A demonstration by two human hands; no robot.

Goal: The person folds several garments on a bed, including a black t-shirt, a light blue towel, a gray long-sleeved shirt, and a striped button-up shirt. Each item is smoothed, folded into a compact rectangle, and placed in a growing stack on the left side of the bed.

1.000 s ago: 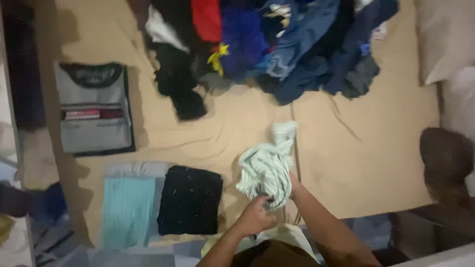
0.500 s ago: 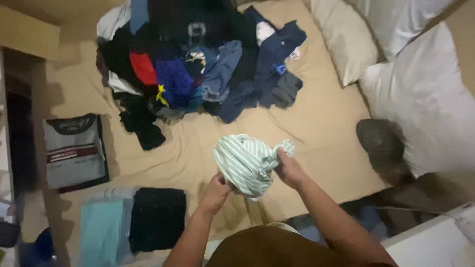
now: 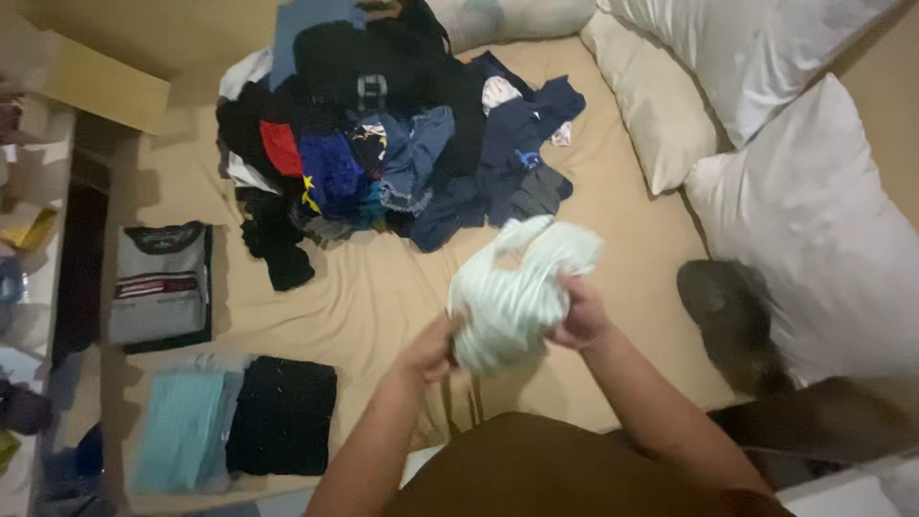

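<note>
both hands' fingers grasp striped garment [image 3: 517, 292] | tan bedsheet [image 3: 383, 278] | white pillows [image 3: 814, 211]

Both hands, left [image 3: 431, 347] and right [image 3: 579, 314], raised, fingers clenched.

Dim, warm indoor light falls from above, leaving the left edge in deep shadow. The whole view is soft and grainy, and the pale green-and-white striped bunched garment [image 3: 522, 292] is smeared by motion blur.

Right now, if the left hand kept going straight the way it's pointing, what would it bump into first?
The left hand points up and right, into the striped light-green garment it already grips. Beyond that, probably the pile of dark clothes, though depth is hard to judge.
</note>
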